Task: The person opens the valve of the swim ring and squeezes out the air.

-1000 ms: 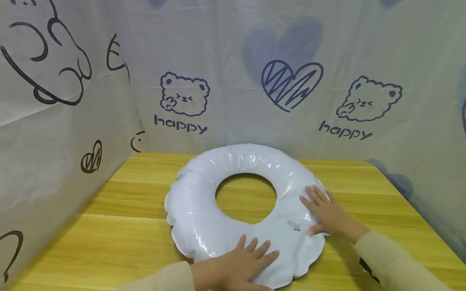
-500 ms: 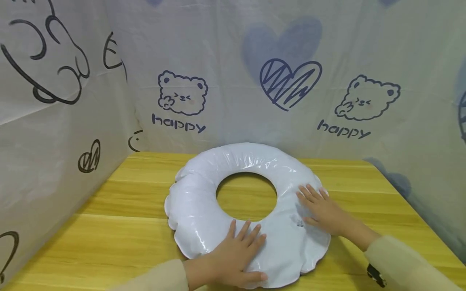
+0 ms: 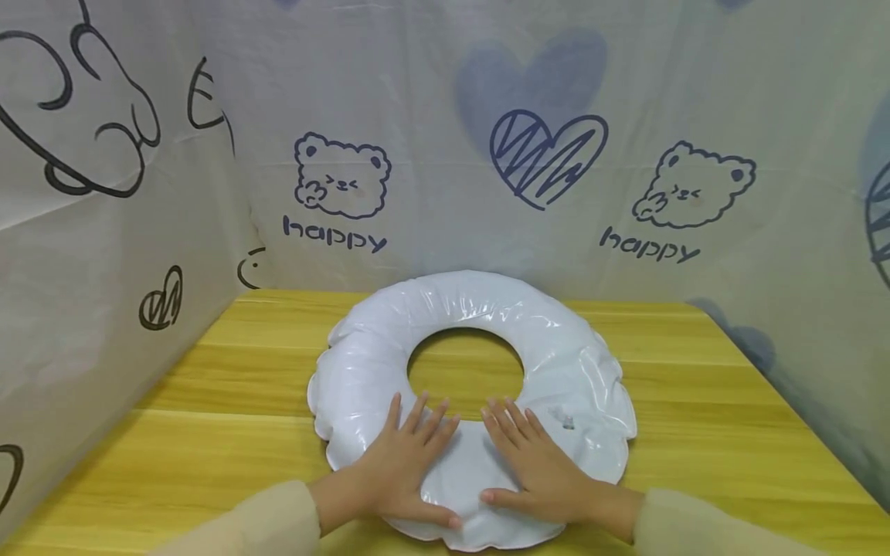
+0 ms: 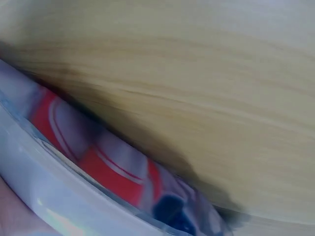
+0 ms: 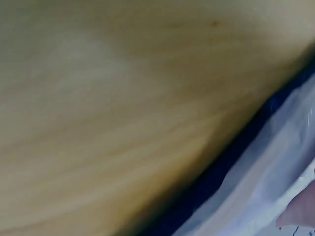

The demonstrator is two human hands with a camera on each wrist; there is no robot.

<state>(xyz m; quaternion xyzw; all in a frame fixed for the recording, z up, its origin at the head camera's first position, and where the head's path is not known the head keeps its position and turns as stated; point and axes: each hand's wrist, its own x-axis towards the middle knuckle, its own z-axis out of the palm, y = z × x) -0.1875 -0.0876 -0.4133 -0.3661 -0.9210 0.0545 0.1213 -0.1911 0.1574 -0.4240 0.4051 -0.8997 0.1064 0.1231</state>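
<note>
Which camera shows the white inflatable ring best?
The head view: it has almost the whole inflatable ring from above, with only the left hand and right hand covering parts. The left wrist view catches just an edge and red-patterned underside; the right wrist view, a blurred edge.

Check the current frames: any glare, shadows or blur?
Head: glossy highlights on the white inflatable ring; left hand and right hand read clearly. Left wrist: soft focus, bright glare on the ring at bottom left, shadow on the table beside it. Right wrist: blurry, table grain smeared; can't tell whether the dark band along the ring is shadow or print.
</note>
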